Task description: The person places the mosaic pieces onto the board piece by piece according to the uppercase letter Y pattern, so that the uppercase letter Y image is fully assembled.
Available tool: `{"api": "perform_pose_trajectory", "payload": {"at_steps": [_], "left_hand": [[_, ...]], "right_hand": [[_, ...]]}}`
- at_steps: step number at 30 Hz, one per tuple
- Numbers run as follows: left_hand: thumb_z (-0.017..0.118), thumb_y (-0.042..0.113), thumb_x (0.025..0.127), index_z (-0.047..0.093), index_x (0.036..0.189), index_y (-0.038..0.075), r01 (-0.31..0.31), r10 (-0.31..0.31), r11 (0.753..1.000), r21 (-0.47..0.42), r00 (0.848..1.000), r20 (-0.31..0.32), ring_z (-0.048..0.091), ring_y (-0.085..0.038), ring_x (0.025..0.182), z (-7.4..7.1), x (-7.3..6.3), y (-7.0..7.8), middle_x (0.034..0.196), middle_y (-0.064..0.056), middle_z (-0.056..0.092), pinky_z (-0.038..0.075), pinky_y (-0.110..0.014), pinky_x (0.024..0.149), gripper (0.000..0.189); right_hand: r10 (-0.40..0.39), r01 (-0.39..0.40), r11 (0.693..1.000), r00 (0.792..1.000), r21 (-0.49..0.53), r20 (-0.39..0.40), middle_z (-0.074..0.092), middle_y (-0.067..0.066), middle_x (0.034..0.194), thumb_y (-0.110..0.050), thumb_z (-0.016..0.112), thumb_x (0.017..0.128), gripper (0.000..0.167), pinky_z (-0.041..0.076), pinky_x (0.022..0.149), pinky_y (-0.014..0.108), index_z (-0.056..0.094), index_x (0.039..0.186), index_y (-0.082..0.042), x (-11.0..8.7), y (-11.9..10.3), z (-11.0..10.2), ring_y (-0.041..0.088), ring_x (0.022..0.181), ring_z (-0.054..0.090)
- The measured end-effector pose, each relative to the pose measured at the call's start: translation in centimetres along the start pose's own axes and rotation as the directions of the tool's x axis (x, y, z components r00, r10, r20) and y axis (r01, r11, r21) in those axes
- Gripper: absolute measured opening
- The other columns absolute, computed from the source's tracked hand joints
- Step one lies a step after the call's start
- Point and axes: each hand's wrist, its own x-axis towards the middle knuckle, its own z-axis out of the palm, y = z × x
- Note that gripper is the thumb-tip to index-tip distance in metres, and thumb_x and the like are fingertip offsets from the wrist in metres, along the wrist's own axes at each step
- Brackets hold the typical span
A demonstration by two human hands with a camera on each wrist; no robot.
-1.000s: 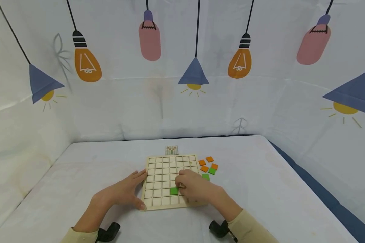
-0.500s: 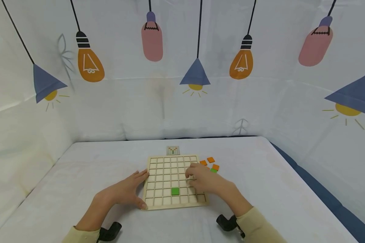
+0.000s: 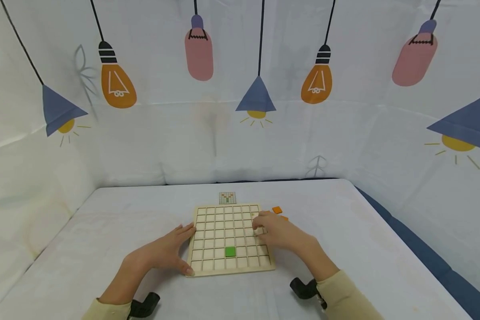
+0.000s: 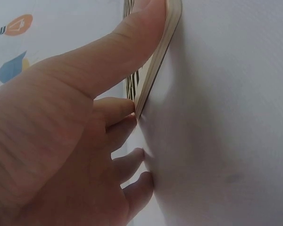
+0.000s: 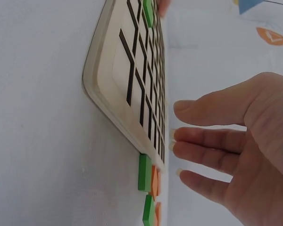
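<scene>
A wooden grid board [image 3: 212, 243] lies flat on the white table, with one green square tile [image 3: 230, 251] in a cell near its front. My left hand [image 3: 164, 251] rests along the board's left side, thumb on the front corner and spread fingers against the edge; in the left wrist view the lower fingertips touch the table. Above the board's right edge hovers my right hand [image 3: 282, 231], its fingers loosely bent and nothing between thumb and fingertips. Beside the board, the right wrist view shows loose green tiles [image 5: 145, 173] and orange tiles [image 5: 154, 181].
Behind the board lies a small card [image 3: 227, 198] printed with a coloured grid pattern. An orange tile [image 3: 277, 210] lies past the right hand, which hides some others in the head view. A white cloth wall with printed lamps stands behind the table [image 3: 144, 204].
My right hand has moved right, from beside the placed green tile to the board's right edge, now covering more loose tiles. The left hand has kept its place on the board.
</scene>
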Motion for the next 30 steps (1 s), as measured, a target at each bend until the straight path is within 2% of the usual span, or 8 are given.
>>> {"api": "perform_pose_trajectory", "payload": {"at_steps": [9,15,24,30], "left_hand": [[0.089,0.050,0.062,0.027,0.158,0.008,0.003,-0.003,1.000,-0.003,1.000,0.001,0.010,-0.043,0.154,0.0,-0.2,0.1,0.167,-0.008,0.019,0.022,-0.064,0.118,0.122],[0.089,0.053,0.062,0.027,0.158,0.009,0.008,-0.008,1.000,0.011,1.000,-0.002,0.010,-0.042,0.154,0.0,0.0,0.0,0.167,-0.007,0.020,0.021,-0.063,0.119,0.122],[0.089,0.051,0.062,0.026,0.158,0.008,0.003,-0.003,1.000,0.005,1.000,0.001,0.010,-0.043,0.154,0.0,-0.1,0.1,0.167,-0.008,0.019,0.022,-0.064,0.118,0.123],[0.090,0.050,0.061,0.026,0.158,0.008,-0.007,0.007,1.000,0.006,1.000,-0.010,0.011,-0.044,0.153,0.1,-0.1,-0.1,0.167,-0.009,0.020,0.023,-0.064,0.118,0.123]], "right_hand": [[0.027,-0.028,0.998,0.999,-0.052,-0.018,0.063,-0.001,0.107,-0.003,0.065,0.088,0.021,0.051,0.080,0.033,0.070,0.106,-0.011,-0.3,0.6,-0.3,0.015,0.092,0.059],[0.053,-0.053,0.997,0.999,-0.051,-0.014,0.064,-0.001,0.105,-0.003,0.066,0.089,0.016,0.051,0.082,0.037,0.069,0.102,-0.010,-0.4,0.8,-0.5,0.018,0.095,0.060],[0.096,-0.096,0.995,0.995,-0.041,0.006,0.068,0.000,0.103,0.007,0.062,0.085,0.027,0.052,0.086,0.038,0.069,0.104,-0.011,-0.4,1.4,-0.4,0.016,0.096,0.061],[0.122,-0.121,0.992,0.993,-0.045,0.007,0.069,0.000,0.103,0.008,0.060,0.088,0.026,0.052,0.090,0.039,0.071,0.102,-0.011,-0.4,1.7,-0.4,0.016,0.098,0.061]]}}
